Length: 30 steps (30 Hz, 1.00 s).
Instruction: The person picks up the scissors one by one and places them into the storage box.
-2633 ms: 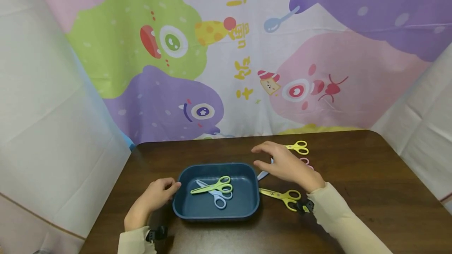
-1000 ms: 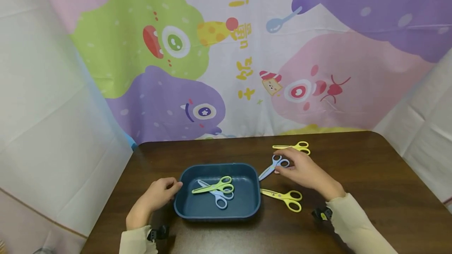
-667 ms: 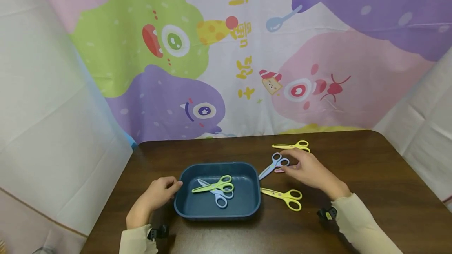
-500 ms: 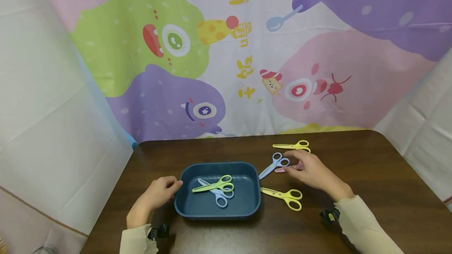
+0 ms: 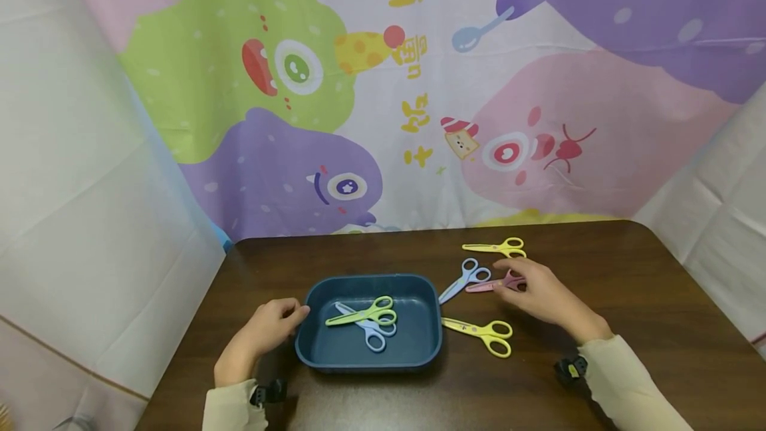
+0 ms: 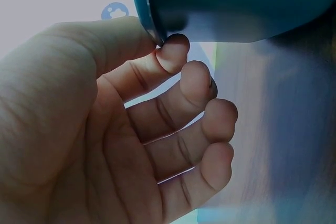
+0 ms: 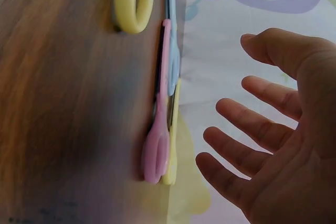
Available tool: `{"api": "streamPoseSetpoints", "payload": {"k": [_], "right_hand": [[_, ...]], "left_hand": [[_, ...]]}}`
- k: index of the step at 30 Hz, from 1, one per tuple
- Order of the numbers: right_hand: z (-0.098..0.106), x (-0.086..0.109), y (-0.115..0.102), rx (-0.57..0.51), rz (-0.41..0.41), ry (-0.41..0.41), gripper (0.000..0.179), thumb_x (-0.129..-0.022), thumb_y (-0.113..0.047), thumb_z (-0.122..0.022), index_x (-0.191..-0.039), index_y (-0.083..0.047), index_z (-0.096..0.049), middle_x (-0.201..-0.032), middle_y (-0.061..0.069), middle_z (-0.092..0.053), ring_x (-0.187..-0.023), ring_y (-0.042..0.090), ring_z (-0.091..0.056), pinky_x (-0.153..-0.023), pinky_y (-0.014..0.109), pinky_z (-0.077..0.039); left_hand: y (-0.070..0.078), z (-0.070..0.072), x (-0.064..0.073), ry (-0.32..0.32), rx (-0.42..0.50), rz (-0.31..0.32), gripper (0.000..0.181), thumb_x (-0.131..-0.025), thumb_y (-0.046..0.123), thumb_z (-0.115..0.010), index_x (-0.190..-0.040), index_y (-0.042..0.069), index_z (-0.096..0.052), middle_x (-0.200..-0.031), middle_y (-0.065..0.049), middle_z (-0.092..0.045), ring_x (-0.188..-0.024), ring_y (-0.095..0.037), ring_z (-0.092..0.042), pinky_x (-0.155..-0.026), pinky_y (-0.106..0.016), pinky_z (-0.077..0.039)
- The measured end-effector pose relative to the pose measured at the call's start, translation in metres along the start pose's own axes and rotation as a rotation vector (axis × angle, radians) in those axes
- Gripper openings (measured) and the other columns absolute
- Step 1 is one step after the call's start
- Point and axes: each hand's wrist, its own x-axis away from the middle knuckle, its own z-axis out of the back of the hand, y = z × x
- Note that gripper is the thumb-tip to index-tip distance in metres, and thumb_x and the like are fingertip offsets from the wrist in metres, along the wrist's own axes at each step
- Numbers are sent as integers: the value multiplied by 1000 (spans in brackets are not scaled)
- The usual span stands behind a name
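In the head view my left hand (image 5: 266, 331) is at the left end of a dark blue tray (image 5: 368, 366). The left wrist view shows its thumb and forefinger pinching the tray's rim (image 6: 148, 9), the other fingers loosely bent. Inside the tray, green-handled scissors (image 5: 359, 316) lie across light blue scissors (image 5: 374, 341). My right hand (image 5: 541, 292) hovers over pink scissors (image 5: 486, 285), partly covering their handles. Its fingers are spread and hold nothing in the right wrist view, apart from the pink scissors (image 7: 157, 148).
Right of the tray, blue scissors (image 5: 464, 281) and yellow scissors (image 5: 479, 333) lie with blade tips near its wall. Further yellow scissors (image 5: 495, 247) are at the back of the brown table (image 5: 616, 298). A cartoon-print cloth (image 5: 413, 198) hangs behind.
My right hand has drawn away from the tray's right side, past the blue scissors, and shifted right, uncovering the blue scissors and most of the pink ones. My left hand stays at the rim.
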Motion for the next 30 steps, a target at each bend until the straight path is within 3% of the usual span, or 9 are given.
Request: {"api": "streamPoseSetpoints", "payload": {"k": [7,13,20,26,30], "right_hand": [[3,6,10,-17,-45,-7,40,-90,-16,-79,-124,0,-67,-107,12,-72,-102,34,-70,-89,53,-55],[6,9,17,47,-7,36,38,-87,-17,-80,-121,-2,-69,-114,14,-71,-101,32,-68,-87,49,-54],[11,12,22,89,11,40,43,-86,-19,-81,-124,-1,-68,-125,21,-67,-116,40,-64,-98,58,-49],[18,14,27,94,-62,-44,62,-86,-29,-81,-137,0,-60,-150,34,-45,-136,56,-44,-105,71,-38],[22,15,29,75,-101,-107,77,-85,-36,-83,-145,1,-52,-158,37,-30,-142,63,-29,-107,77,-30]], "left_hand": [[0,0,0,-1,8,-1,35,-106,30,-58,-77,10,-55,-68,-2,-53,-63,-17,-51,-62,-32,-42],[-1,0,0,-1,9,7,36,-106,29,-58,-77,8,-56,-67,-1,-52,-62,-17,-50,-62,-32,-42],[0,0,0,-2,18,8,36,-106,29,-58,-77,8,-55,-68,-2,-52,-62,-17,-50,-62,-32,-42],[-1,-1,1,0,18,6,35,-106,29,-58,-78,9,-55,-67,-2,-51,-62,-17,-50,-62,-32,-42],[-1,-1,0,2,13,16,35,-106,29,-58,-77,9,-55,-68,-2,-52,-63,-17,-51,-62,-32,-42]]}}
